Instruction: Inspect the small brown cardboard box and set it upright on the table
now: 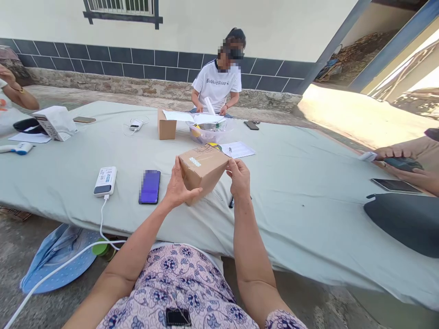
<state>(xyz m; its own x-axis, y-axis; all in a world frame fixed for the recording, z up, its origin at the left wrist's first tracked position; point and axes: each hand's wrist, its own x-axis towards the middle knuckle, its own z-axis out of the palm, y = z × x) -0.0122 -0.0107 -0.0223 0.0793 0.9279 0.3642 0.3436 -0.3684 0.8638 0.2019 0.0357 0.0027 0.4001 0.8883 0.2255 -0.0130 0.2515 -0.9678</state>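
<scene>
Head view: hands around tilted box

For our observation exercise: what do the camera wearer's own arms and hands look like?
Both arms are bare to above the elbow. The left hand and right hand show no gloves, watch or bracelet. The clothing is purple-and-white floral fabric.

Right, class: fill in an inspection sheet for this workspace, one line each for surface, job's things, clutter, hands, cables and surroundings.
Surface: long table under a pale green cloth.
Job's things: cardboard box, tilted, in both hands.
Clutter: power bank, phone, second box, plastic bowl, paper sheet, pen.
Hands: left hand grips the box's left side; right hand pinches its right top corner.
Cables: white cable from the power bank over the table edge.
Surroundings: person in white T-shirt opposite; another person's hands at right; tiled wall.
</scene>
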